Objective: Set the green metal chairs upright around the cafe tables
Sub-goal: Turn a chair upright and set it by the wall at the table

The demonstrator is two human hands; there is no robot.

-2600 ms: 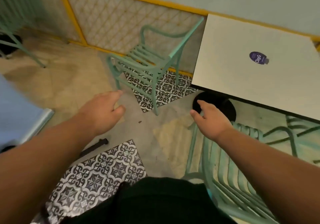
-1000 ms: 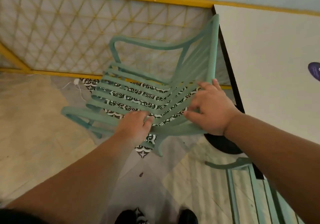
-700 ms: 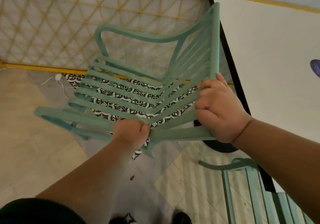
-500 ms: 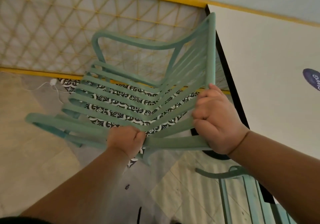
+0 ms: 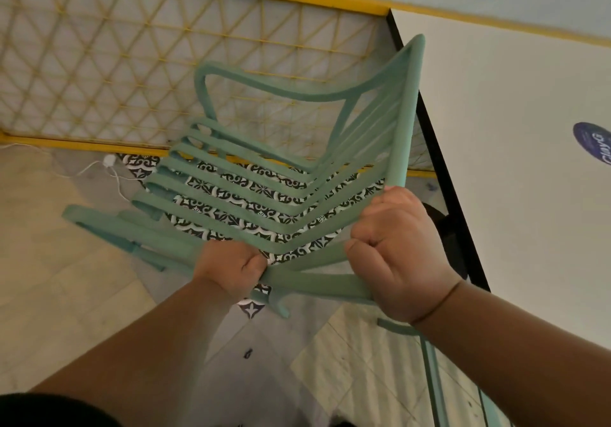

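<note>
The green chair (image 5: 264,192) is gripped by 2 closed fists: the left hand (image 5: 231,266) on the seat's near edge, the right hand (image 5: 395,254) on the backrest frame (beside the white table (image 5: 515,149)). It should be tipped level before being lowered.

A mint-green slatted chair (image 5: 281,195) fills both hands, black-and-white patterned tiles (image 5: 231,201) beneath it, yellow lattice fence (image 5: 132,63) beyond, white desk (image 5: 512,162) rightward.

Both your bare forearms reach forward; your left grip (image 5: 231,269) is fisted tight, knuckles up, while your right grip (image 5: 396,254) is curled closed nearer you, wrist bent slightly
</note>
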